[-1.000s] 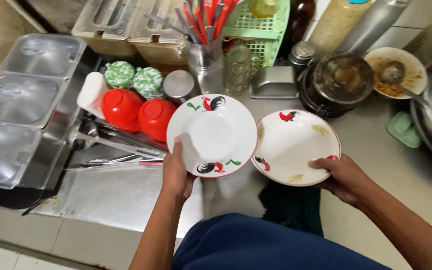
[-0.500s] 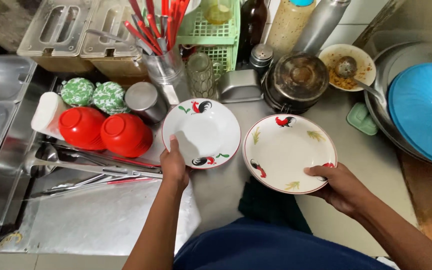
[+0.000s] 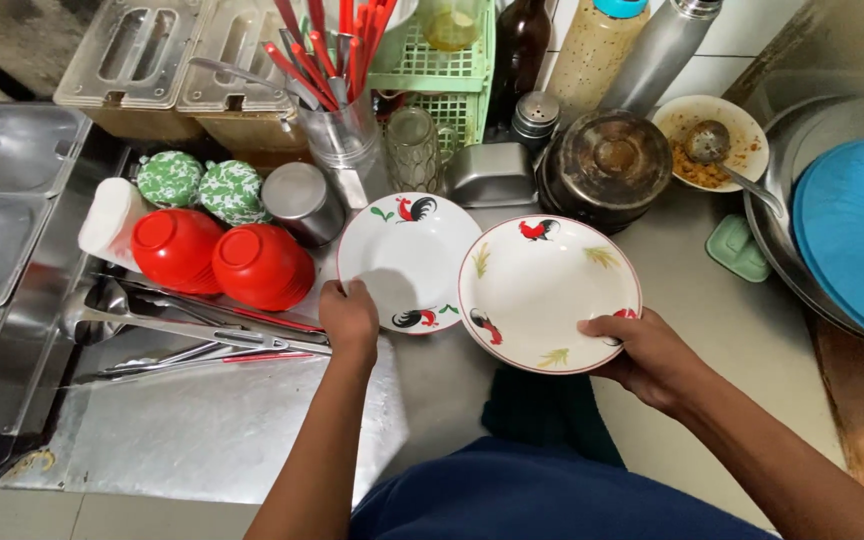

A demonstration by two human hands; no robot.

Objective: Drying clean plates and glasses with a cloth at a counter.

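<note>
Two white plates painted with red and black roosters are held side by side above the steel bench (image 3: 202, 440). The left plate (image 3: 407, 260) is gripped at its near rim by the left hand (image 3: 349, 318), the fingers closed together on the edge. The right plate (image 3: 549, 292) is held at its lower right rim by the right hand (image 3: 647, 355), with the thumb laid on the inside and the other fingers clamped underneath. The right plate overlaps the rim of the left one slightly; whether the two touch cannot be told.

Just left of the left plate, two red bowls (image 3: 222, 255) are turned upside down, with two green patterned lids (image 3: 202, 185) behind them and a small steel cup (image 3: 297, 200) beside those. Long steel ladles and tongs (image 3: 192, 330) are laid across the bench in front of the bowls. Behind the plates, a glass holder of red chopsticks (image 3: 337, 110), a green plastic basket (image 3: 442, 70), a dark round pot (image 3: 607, 165) and several bottles are ranged. A small dish with a spoon and brown food (image 3: 712, 140) is set to the right, near a large basin holding a blue lid (image 3: 857, 230).
</note>
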